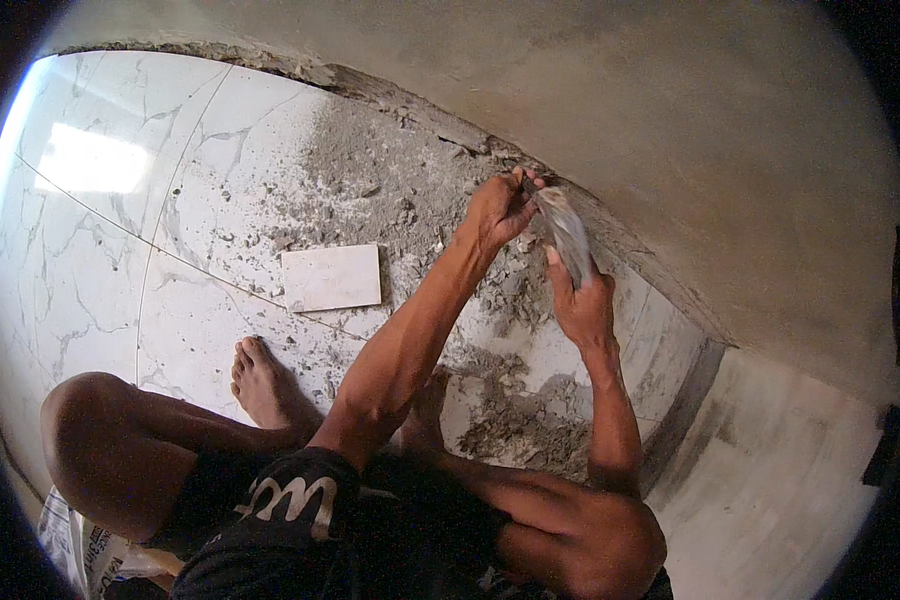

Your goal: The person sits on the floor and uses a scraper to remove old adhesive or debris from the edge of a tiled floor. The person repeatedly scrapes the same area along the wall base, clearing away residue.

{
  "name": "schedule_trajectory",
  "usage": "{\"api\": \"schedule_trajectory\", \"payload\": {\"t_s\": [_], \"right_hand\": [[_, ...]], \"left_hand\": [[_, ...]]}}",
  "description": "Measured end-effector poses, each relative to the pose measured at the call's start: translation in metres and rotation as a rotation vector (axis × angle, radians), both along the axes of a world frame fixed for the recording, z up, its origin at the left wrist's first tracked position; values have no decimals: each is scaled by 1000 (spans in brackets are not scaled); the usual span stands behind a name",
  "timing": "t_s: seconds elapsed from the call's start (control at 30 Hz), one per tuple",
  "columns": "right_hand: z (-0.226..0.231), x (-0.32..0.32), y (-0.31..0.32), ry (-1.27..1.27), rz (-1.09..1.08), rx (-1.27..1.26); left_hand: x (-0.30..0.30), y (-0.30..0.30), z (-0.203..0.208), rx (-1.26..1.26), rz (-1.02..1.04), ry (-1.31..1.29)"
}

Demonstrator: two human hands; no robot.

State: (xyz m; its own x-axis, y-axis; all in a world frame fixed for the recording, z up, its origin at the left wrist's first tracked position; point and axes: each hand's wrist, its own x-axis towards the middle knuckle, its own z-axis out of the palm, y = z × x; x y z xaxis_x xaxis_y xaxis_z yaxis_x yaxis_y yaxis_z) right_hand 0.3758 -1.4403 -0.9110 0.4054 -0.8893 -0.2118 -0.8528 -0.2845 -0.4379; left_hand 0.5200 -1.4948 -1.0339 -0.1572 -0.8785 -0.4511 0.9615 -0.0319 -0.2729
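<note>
At the rough foot of the wall, my left hand (498, 212) is closed on a short dark piece (529, 185) that looks like a chisel; most of it is hidden by the fingers. My right hand (583, 305) grips a grey striking tool (564, 232), smeared by motion, whose exact kind I cannot make out. Its upper end is right beside my left fingers. Under both hands, broken grey mortar (515, 285) lies along the wall's base.
A small white tile piece (332, 278) lies on the marbled floor tiles (90, 235) amid crumbs of mortar. The plastered wall (670, 110) has a chipped lower edge. More rubble (520, 425) is near my feet. A printed plastic bag (85, 545) sits at the lower left.
</note>
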Motion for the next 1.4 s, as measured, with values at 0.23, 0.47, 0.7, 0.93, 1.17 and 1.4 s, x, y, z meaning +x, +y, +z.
{"api": "schedule_trajectory", "payload": {"t_s": [0.23,0.47,0.7,0.93,1.17,1.4], "right_hand": [[-23,-26,3,-244,119,-367],[8,-16,37,-411,69,-322],[-6,3,2,58,-47,-6],[-18,-23,5,-157,42,-309],[-3,-20,30,-250,0,-333],[17,14,4,-107,-118,-62]], "left_hand": [[-25,-4,18,-27,-49,-7],[-12,-3,8,-28,-24,18],[-7,3,0,23,6,60],[-22,-5,19,14,-41,-19],[-9,-1,10,-8,4,-36],[-13,-7,7,63,-9,-31]]}}
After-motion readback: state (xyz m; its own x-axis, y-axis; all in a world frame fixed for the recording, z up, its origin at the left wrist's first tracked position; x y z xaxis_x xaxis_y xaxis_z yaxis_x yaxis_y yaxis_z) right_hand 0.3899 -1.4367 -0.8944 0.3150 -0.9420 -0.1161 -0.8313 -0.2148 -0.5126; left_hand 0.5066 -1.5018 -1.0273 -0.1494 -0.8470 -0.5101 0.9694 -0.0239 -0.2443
